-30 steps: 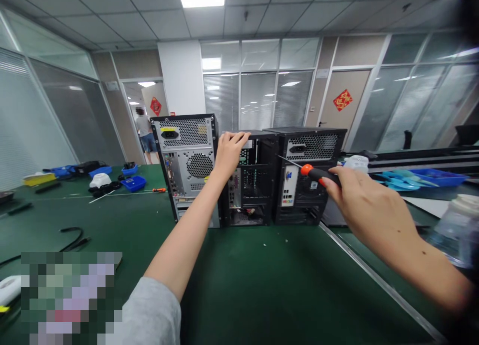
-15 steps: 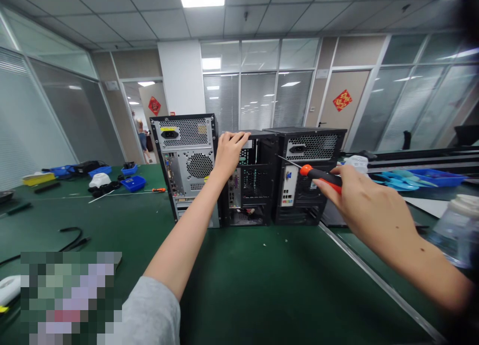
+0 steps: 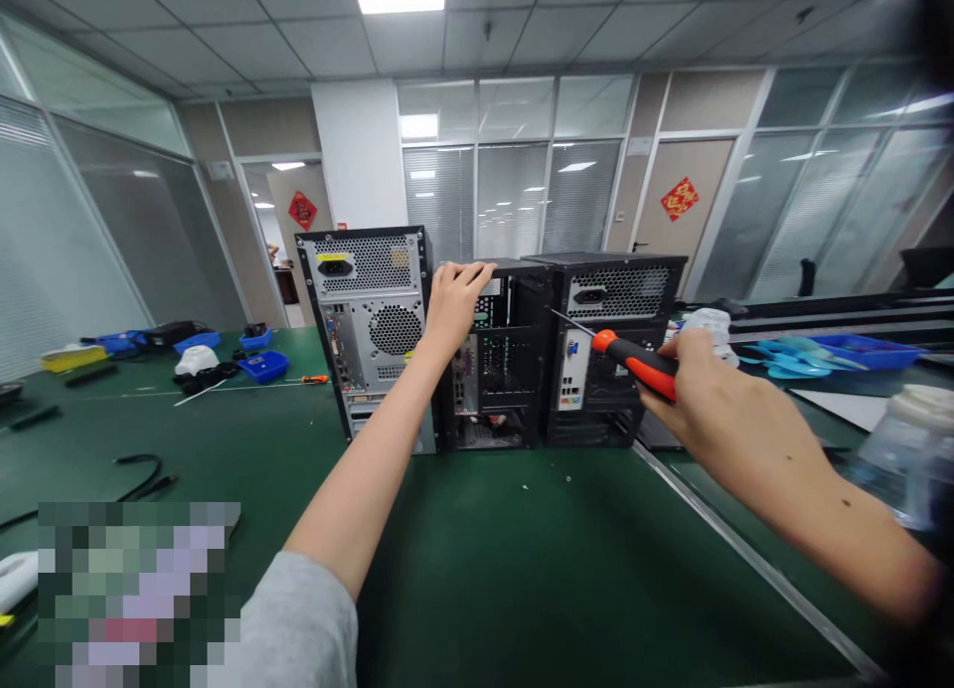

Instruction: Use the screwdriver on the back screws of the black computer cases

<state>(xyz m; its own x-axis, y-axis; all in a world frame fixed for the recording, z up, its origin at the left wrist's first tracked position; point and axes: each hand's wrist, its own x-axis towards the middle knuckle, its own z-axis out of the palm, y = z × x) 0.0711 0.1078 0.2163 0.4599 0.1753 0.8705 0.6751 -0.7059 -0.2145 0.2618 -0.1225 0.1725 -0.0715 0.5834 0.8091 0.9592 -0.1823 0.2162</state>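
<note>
The middle black computer case (image 3: 511,400) stands with its back toward me, showing a port panel and an opening in its upper part. My left hand (image 3: 456,305) grips its top edge at the left, fingers bent over the top and thumb hidden. In my right hand (image 3: 715,390) is a screwdriver (image 3: 633,358) with a red-and-black handle, closed fingers around the grip. Its thin shaft points left, and the tip is at the upper right edge of the middle case; whether it touches a screw is too small to tell.
A taller grey-backed case (image 3: 369,340) stands left and another black case (image 3: 626,290) right. Blue trays (image 3: 264,367), a second screwdriver (image 3: 314,379) and cables (image 3: 141,479) lie left on the green table (image 3: 477,569). A clear bottle (image 3: 905,459) stands right, near blue gloves (image 3: 797,358).
My right hand has shifted slightly and its fingers sit further back on the screwdriver handle, with more red showing. The tip stays at the same edge. My left hand has not moved on the case.
</note>
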